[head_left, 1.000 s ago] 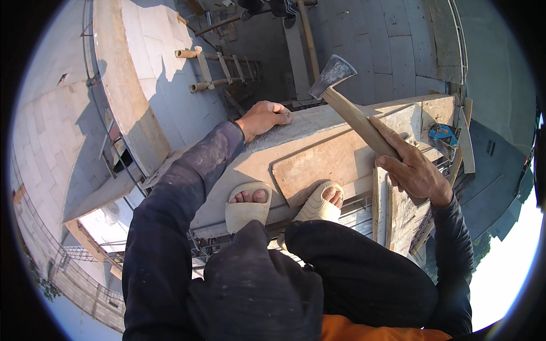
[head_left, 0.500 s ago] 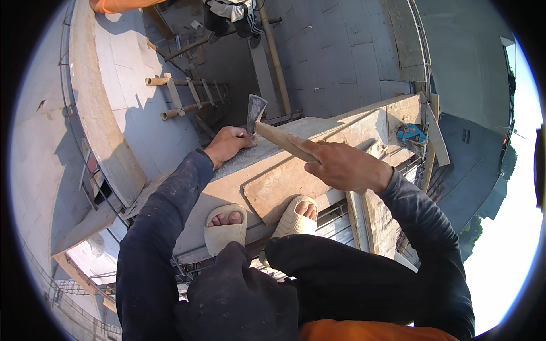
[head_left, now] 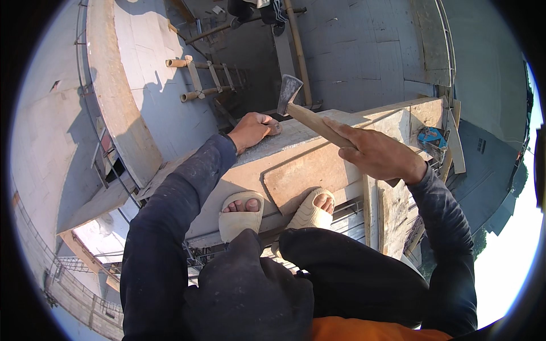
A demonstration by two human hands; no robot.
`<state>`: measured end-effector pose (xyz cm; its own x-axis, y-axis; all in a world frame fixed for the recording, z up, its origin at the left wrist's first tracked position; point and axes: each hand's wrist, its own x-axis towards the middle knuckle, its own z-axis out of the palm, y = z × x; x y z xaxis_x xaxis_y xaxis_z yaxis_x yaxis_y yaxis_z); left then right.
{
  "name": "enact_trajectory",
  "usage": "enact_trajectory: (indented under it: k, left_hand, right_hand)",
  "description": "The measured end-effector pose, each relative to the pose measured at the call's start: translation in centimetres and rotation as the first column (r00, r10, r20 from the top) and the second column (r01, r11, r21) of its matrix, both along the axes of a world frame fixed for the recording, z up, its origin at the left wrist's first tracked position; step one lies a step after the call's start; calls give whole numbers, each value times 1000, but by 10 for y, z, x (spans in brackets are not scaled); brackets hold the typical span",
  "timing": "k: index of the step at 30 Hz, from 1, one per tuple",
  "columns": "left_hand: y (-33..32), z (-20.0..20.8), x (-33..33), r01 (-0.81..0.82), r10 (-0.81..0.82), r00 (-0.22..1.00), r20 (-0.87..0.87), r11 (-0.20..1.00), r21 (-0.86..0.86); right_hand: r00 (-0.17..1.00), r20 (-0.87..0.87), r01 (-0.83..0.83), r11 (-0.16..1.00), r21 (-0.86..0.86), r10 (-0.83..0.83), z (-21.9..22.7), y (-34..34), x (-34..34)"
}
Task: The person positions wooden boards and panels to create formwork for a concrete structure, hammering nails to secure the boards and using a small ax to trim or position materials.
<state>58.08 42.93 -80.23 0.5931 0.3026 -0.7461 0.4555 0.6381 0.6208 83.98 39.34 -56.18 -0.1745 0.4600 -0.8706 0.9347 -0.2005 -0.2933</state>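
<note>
My right hand (head_left: 380, 152) is closed around the wooden handle of a hammer (head_left: 318, 125), whose dark, flared metal head points away from me. The head hangs just right of my left hand (head_left: 253, 132), apart from its fingers. That left hand rests at the far edge of a wooden board ledge (head_left: 296, 138), thumb and fingers pinched together low against the wood. Whatever the pinch holds is too small to make out. Below the ledge top lies a flat plywood piece (head_left: 307, 176), next to my sandalled feet.
Beyond the ledge is a deep drop with a bamboo ladder (head_left: 196, 79) and a bamboo pole (head_left: 298, 51). Another person's legs (head_left: 259, 12) show at the top. A blue packet (head_left: 432, 138) lies on the ledge's right end. Gaps with metal bars open beneath my feet.
The whole view has shifted, so the scene sits further right and slightly lower at the left. The hammer head has lifted a little away from my left hand. Both grips stay closed.
</note>
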Motion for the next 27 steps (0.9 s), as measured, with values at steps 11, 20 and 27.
enact_trajectory:
  k: [11, 20, 27]
  left_hand:
    - [-4, -11, 0, -22, 22, 999, 32, 1000, -19]
    - [-6, -13, -3, -17, 15, 999, 40, 999, 49]
    - [-2, -11, 0, 6, -5, 999, 32, 1000, -22]
  right_hand:
    - [999, -28, 21, 991, 130, -18, 5, 21, -11]
    - [989, -2, -151, 988, 20, 151, 3, 25, 0]
    - [993, 9, -116, 981, 154, 116, -3, 22, -4]
